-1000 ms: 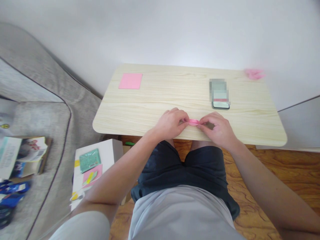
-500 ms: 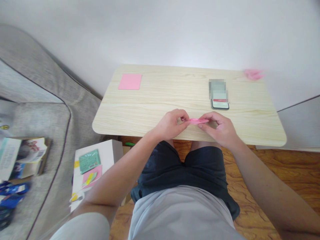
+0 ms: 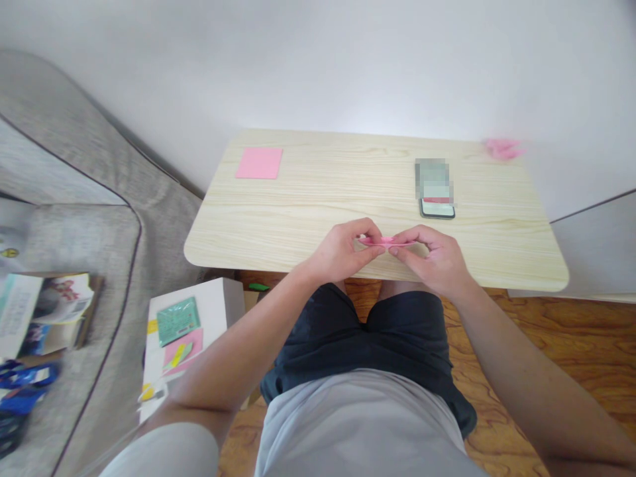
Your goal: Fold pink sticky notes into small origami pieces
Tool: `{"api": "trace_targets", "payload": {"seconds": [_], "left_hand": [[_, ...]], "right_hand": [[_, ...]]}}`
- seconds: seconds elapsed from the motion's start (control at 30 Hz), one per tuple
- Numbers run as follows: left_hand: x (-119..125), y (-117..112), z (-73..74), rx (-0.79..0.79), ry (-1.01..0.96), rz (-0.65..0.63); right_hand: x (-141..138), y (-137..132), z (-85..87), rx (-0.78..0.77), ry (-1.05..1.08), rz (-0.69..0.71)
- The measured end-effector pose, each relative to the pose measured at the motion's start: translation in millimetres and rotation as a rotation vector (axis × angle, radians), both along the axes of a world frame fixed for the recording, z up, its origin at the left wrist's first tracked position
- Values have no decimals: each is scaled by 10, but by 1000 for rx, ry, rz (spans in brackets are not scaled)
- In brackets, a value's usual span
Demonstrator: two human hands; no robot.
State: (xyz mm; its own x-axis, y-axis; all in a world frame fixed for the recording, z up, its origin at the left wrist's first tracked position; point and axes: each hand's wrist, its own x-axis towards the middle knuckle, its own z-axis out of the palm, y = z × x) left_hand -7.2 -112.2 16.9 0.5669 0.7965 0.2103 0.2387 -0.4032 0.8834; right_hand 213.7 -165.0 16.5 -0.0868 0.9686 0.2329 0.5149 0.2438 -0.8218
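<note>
A narrow piece of folded pink paper (image 3: pixel 387 243) spans the space between my hands, over the front part of the table. My left hand (image 3: pixel 348 247) pinches it between thumb and fingers from the left. From the right, my right hand (image 3: pixel 433 255) grips it the same way, the two sets of fingertips close together. The fingers cover much of the paper, so its folds are hard to make out. A flat stack of pink square paper (image 3: pixel 259 163) lies at the table's back left. Near the back right corner rests a crumpled or folded pink paper piece (image 3: pixel 503 149).
A phone (image 3: pixel 437 209), partly blurred out, lies on the pale wooden table (image 3: pixel 318 192) beyond my right hand. Left of my legs stands a white box (image 3: pixel 211 298) carrying a green packet (image 3: pixel 177 320) and papers. A grey sofa (image 3: pixel 114 278) holds a box of odds and ends.
My left hand has shifted slightly right and my right hand slightly left, so their fingertips are nearer each other. The folded paper shows thinner, more edge-on.
</note>
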Motion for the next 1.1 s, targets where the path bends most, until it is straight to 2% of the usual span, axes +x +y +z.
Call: {"api": "trace_targets", "payload": {"seconds": [0.4,0.6,0.7,0.87,1.0,1.1], "left_hand": [[60,10,-65,-29,-29,93],[70,37,-120,-18,-44,94],[73,44,-127,-72,-71,70],[69,51,-54,-271,-102,-24],[66,64,-9,-300,-145,-33],[71,72,-26,-303,-164,-21]], "right_hand": [[-42,27,-66,-5,70,-47],[-61,48,-70,15,45,-62],[-56,51,-52,30,12,-45],[-54,47,3,52,-8,11],[-57,73,-24,-7,91,-5],[-51,111,-65,-143,220,17]]}}
